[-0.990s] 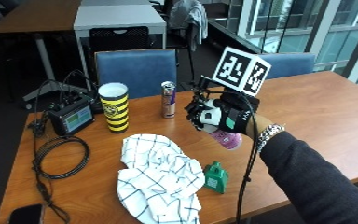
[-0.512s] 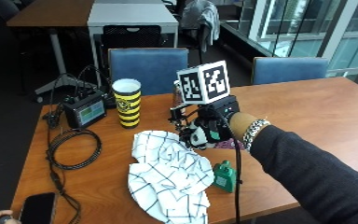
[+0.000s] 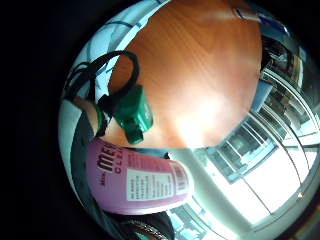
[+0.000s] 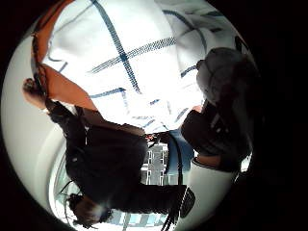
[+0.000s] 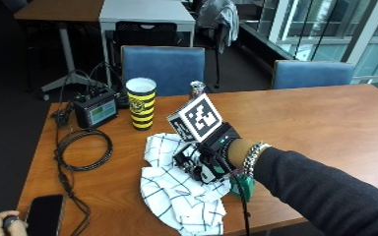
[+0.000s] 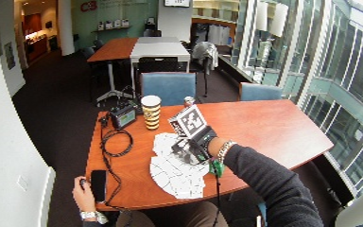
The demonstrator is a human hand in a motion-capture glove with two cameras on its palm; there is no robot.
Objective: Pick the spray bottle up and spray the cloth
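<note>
Spray bottle, pink with a white label, sits clasped in the grip of the gloved right hand, held above the checked cloth on the worktop. At the hand's 4 o'clock a green clip lies beside the cloth. Toward 11 o'clock stands a yellow-and-black cup, with a can at 12 and a coiled cable at 9.
</note>
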